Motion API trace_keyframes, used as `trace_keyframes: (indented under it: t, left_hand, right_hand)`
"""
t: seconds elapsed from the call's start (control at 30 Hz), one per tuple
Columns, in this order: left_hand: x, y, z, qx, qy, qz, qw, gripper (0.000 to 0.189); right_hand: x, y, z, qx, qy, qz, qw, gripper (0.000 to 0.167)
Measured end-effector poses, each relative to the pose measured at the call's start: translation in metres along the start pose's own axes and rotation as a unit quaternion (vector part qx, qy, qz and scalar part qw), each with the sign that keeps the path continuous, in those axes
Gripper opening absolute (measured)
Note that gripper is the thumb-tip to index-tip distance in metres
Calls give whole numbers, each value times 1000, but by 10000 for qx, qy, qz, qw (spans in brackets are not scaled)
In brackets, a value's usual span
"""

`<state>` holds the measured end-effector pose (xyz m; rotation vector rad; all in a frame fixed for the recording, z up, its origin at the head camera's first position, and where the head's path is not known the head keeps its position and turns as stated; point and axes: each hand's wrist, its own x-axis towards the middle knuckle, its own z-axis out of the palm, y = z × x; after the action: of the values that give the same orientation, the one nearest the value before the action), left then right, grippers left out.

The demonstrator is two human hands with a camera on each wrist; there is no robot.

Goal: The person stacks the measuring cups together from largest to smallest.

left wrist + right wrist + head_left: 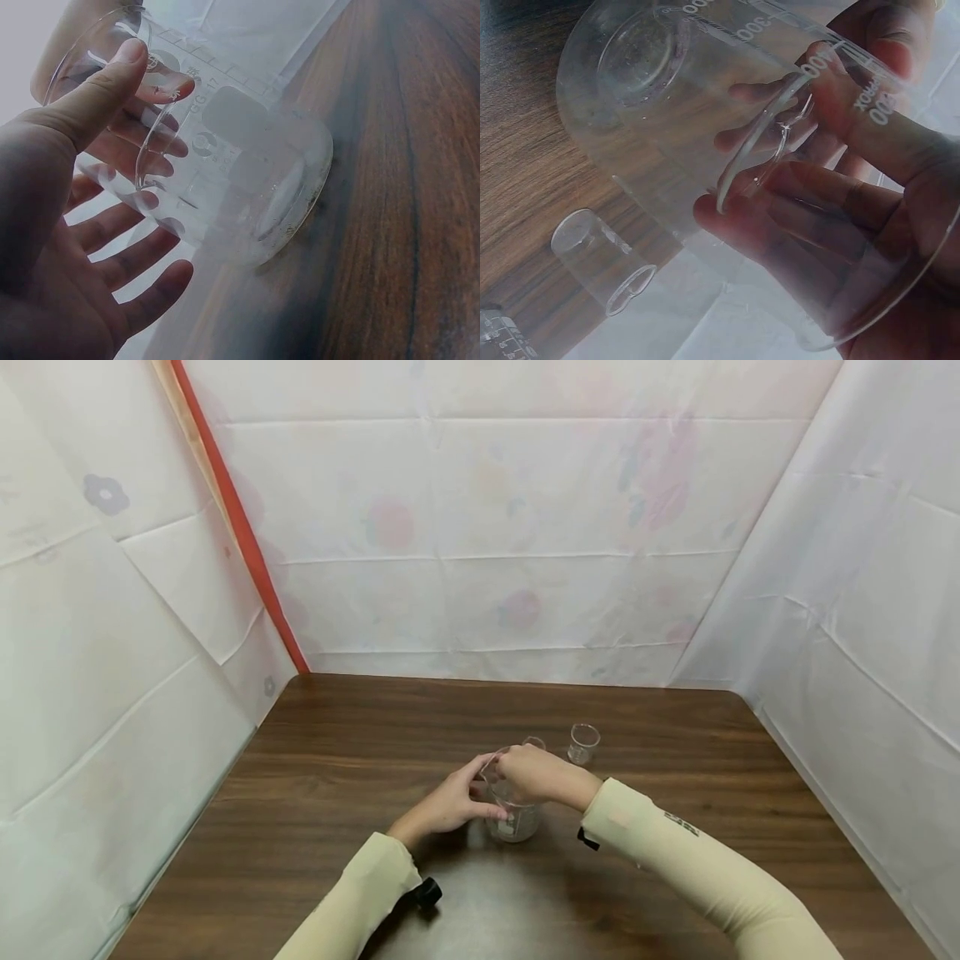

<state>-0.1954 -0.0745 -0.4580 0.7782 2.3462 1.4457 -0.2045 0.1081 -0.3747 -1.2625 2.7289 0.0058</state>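
Observation:
My left hand [450,802] holds a large clear glass beaker [519,825] from its left side, with the thumb on the near side and fingers behind. White graduations mark its wall. My right hand [534,772] reaches down inside its mouth. In the right wrist view, its thumb and fingers pinch the rim of a smaller glass beaker [731,180] nested within the large one. Through the left wrist view's glass, those fingertips show at the inner rim. Some fingers are blurred by the glass.
A small graduated beaker [583,745] stands right of and beyond the right hand. A plain small beaker [604,259] stands closer to the large one, mostly hidden by the hand in the head view. White sheeting [487,527] surrounds the brown wooden table [315,760].

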Motion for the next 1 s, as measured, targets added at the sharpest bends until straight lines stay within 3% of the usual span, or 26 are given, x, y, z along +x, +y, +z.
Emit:
trace_keyframes:
  t: [0.6,0.77,1.0]
  left_hand:
    - [1,-1,-2,-120,16,-31,9999,86]
    - [4,-1,-1,-84,-20,-11,10000,84]
    - [8,-1,0,-115,-68,0,9999,84]
  right_hand:
    - [3,-9,-4,197,-171,487,9985,18]
    - [-1,-2,-1,210,-125,426,9988,16]
    - [-6,5,-5,167,-153,-36,9997,25]
